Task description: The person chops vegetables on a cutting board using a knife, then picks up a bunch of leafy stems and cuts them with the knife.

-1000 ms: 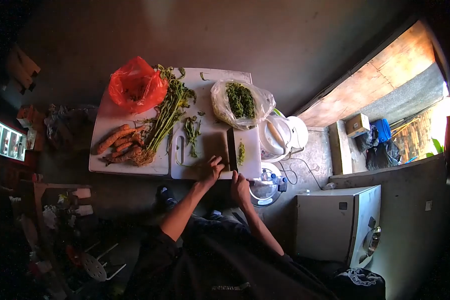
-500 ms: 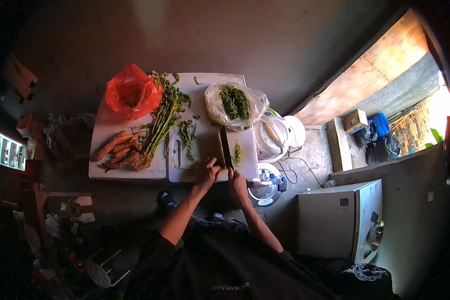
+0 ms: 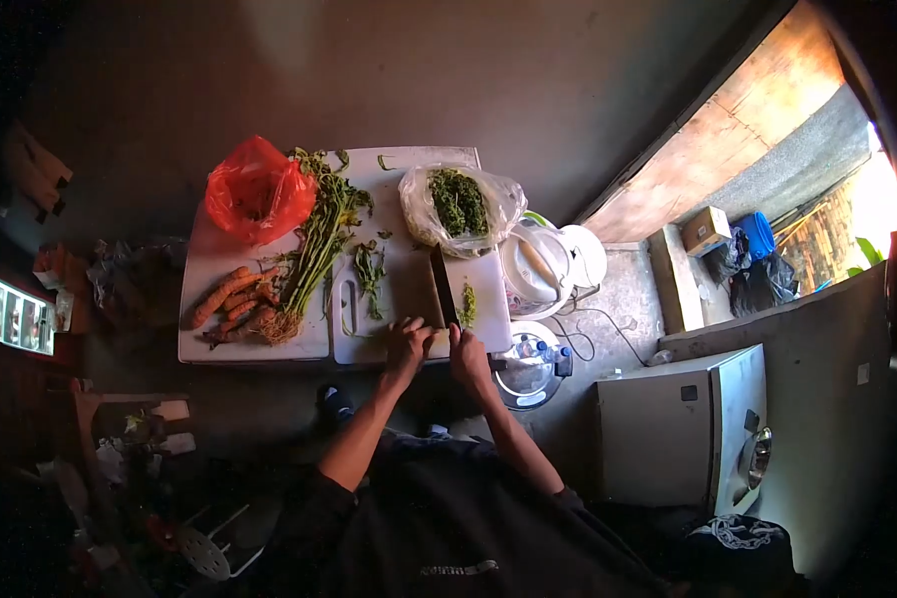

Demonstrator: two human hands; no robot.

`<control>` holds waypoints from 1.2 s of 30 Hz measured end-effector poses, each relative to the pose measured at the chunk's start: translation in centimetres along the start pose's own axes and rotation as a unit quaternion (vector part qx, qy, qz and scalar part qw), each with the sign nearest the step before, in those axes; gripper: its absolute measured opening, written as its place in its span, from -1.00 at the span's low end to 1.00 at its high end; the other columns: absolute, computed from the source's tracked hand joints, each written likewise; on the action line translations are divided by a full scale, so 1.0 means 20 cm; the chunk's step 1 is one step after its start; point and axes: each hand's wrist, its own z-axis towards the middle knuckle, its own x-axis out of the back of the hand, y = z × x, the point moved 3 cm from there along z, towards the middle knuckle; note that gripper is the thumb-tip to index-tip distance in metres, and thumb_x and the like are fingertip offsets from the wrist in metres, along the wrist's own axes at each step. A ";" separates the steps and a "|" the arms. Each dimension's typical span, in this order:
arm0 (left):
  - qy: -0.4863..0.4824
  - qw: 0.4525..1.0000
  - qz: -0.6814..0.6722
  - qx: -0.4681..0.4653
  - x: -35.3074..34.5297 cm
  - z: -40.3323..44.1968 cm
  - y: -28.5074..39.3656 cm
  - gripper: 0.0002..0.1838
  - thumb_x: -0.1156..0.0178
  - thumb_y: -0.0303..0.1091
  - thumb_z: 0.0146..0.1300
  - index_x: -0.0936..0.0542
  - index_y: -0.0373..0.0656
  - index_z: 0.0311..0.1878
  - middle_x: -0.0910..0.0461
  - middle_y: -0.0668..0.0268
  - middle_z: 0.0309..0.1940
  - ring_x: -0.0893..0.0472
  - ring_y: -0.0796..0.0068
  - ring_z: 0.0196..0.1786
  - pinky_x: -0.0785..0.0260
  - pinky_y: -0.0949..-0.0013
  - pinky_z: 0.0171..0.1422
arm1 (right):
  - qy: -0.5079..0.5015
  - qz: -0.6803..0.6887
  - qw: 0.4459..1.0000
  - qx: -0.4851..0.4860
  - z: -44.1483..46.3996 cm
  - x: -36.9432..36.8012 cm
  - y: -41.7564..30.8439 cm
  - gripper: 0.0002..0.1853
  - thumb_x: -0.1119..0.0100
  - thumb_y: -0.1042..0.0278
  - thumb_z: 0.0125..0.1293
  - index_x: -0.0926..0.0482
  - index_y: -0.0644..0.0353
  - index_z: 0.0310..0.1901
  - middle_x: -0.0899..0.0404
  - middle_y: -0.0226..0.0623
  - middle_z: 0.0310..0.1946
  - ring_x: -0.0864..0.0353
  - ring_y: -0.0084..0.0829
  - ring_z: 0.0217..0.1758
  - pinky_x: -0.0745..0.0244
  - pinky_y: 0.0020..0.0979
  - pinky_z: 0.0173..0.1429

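My right hand (image 3: 468, 357) grips a knife (image 3: 444, 289) with a long dark blade pointing away from me over the white cutting board (image 3: 401, 284). Close to its left, my left hand (image 3: 407, 344) rests at the board's near edge with fingers bent; whatever is under them is too small and shadowed to make out. Chopped greens (image 3: 467, 303) lie right of the blade. Left of it are loose leafy sprigs (image 3: 370, 274). A clear plastic bag (image 3: 416, 207) of cut greens (image 3: 458, 202) stands at the board's far end.
On the table's left are carrots (image 3: 234, 299), a bunch of long-stemmed greens (image 3: 319, 244) and a red plastic bag (image 3: 257, 189). A white appliance (image 3: 535, 267) and a round container with bottles (image 3: 528, 371) stand right of the table. A small white fridge (image 3: 658, 434) is farther right.
My left hand has shifted slightly left, away from the blade, and its fingers have changed position. The knife stays in my right hand, nearly in place. The whole view has shifted a little.
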 end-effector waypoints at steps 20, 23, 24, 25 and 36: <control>-0.034 0.999 0.014 0.006 -0.07 -0.06 -0.06 -0.82 -0.18 -0.18 0.22 -0.64 -0.07 -0.32 -0.55 0.20 -0.25 -0.52 0.12 -0.02 -0.30 0.00 0.05 | -0.002 -0.012 1.000 0.000 -0.09 -0.03 0.07 -0.48 0.10 -0.05 0.49 -0.53 0.36 -0.28 -0.58 0.31 -0.43 -0.58 0.34 -0.27 -0.46 0.18 -0.19; 0.010 0.999 0.040 -0.034 -0.13 -0.09 -0.08 -0.82 -0.17 -0.17 0.23 -0.64 -0.05 -0.30 -0.54 0.22 -0.29 -0.53 0.12 -0.06 -0.31 -0.01 0.02 | -0.002 -0.055 0.998 0.027 -0.04 -0.06 0.00 -0.48 0.12 -0.03 0.50 -0.50 0.38 -0.31 -0.56 0.30 -0.48 -0.56 0.36 -0.27 -0.47 0.16 -0.24; -0.014 0.999 0.043 -0.017 -0.13 -0.08 -0.09 -0.82 -0.17 -0.17 0.23 -0.64 -0.04 -0.31 -0.54 0.22 -0.30 -0.53 0.11 -0.07 -0.32 -0.01 0.02 | 0.002 -0.053 0.998 0.023 -0.02 -0.07 0.03 -0.48 0.12 -0.03 0.50 -0.50 0.38 -0.31 -0.56 0.30 -0.48 -0.56 0.36 -0.27 -0.47 0.16 -0.24; -0.036 0.998 0.046 0.000 -0.13 -0.06 -0.09 -0.82 -0.17 -0.17 0.23 -0.65 -0.03 -0.32 -0.54 0.21 -0.31 -0.54 0.11 -0.09 -0.32 -0.01 0.01 | -0.007 -0.034 0.999 0.040 0.00 -0.07 0.05 -0.48 0.12 -0.03 0.50 -0.50 0.38 -0.31 -0.56 0.31 -0.47 -0.56 0.36 -0.27 -0.47 0.16 -0.23; 0.014 0.999 0.033 -0.029 -0.08 -0.08 -0.03 -0.87 -0.19 -0.24 0.20 -0.68 0.00 -0.30 -0.55 0.25 -0.26 -0.52 0.12 -0.11 -0.33 0.03 -0.02 | 0.000 -0.027 0.995 0.096 -0.04 -0.01 0.03 -0.50 0.06 0.05 0.49 -0.50 0.42 -0.37 -0.53 0.34 -0.47 -0.55 0.33 -0.28 -0.45 0.15 -0.29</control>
